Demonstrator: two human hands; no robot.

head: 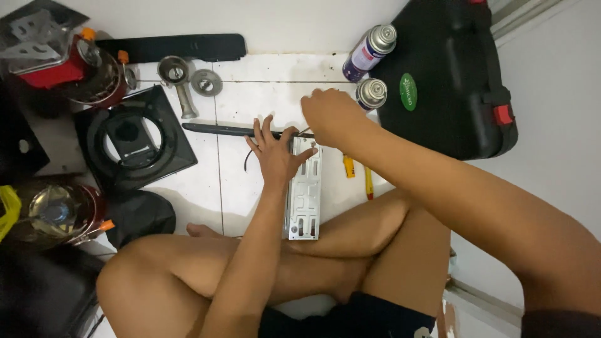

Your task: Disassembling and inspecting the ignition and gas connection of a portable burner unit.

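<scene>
White tiled floor [263,81], person sitting cross-legged on it. From my feed the left hand [275,153] lies flat with fingers spread on a slotted metal bracket plate [303,200], looks like pinning it down so it won't slide. The right hand [328,112] is curled at the plate's top end; can't tell what it pinches. Yellow-handled screwdrivers [358,172] just beside, two gas canisters [370,62] and a black case [451,75] further out.

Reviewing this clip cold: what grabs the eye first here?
Centre frame, the left hand presses flat on a slotted grey metal bracket on the white tile floor, while the right hand works at its top end. A black carrying case and two spray cans sit upper right.
</scene>
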